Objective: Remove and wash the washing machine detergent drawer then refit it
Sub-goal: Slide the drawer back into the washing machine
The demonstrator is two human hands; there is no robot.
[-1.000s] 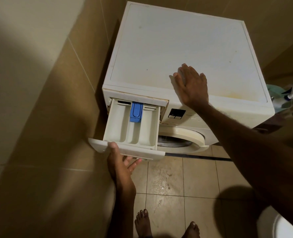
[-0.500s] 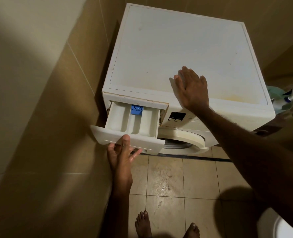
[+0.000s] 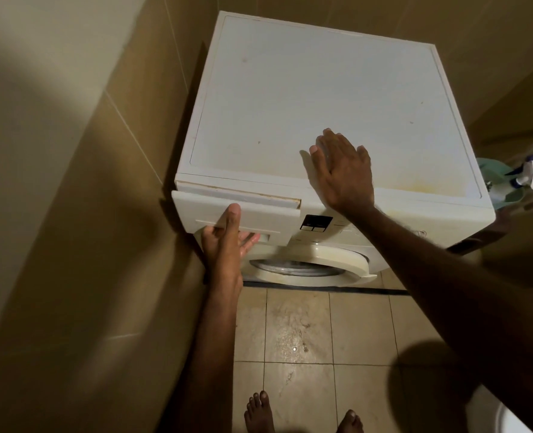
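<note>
Nearly flush now, the detergent drawer [image 3: 243,210] sits in its slot at the washing machine's [image 3: 321,104] upper-left front, with only a thin gap showing along its top edge. The left hand [image 3: 227,242] grips its face, thumb on the panel and fingers [image 3: 249,239] curled under the handle lip. The right hand [image 3: 341,170] lies flat, fingers spread, bracing the machine's top. To seat it well, push straight and evenly, I'd say, keeping that brace firm.
</note>
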